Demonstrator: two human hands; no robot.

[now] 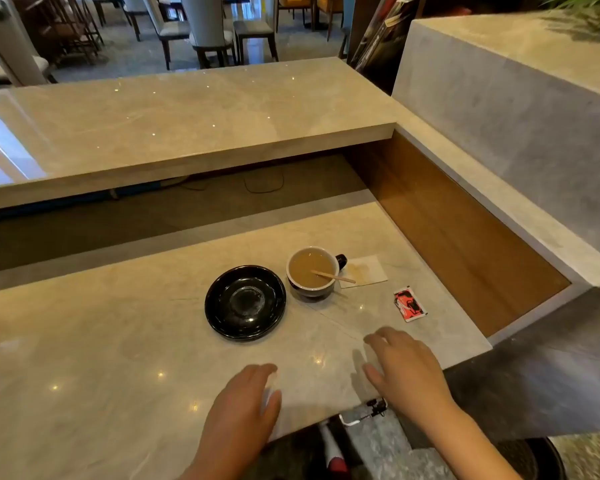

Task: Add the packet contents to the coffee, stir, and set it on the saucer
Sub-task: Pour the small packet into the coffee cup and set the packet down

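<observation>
A dark cup (313, 271) with a white inside holds light brown coffee and stands on the marble counter. A wooden stir stick (333, 276) leans in it, its end over the right rim. The empty black saucer (245, 303) sits just left of the cup, apart from it. A red and white packet (409, 303) lies flat to the right of the cup. My left hand (243, 403) rests palm down near the counter's front edge, holding nothing. My right hand (404, 368) hovers palm down below the packet, fingers spread, empty.
A stained white napkin (362, 271) lies behind the cup on the right. A raised marble bar top (187, 133) runs across the back, and a wooden side wall (465, 237) closes the right. The counter's front edge (326, 419) is near my wrists.
</observation>
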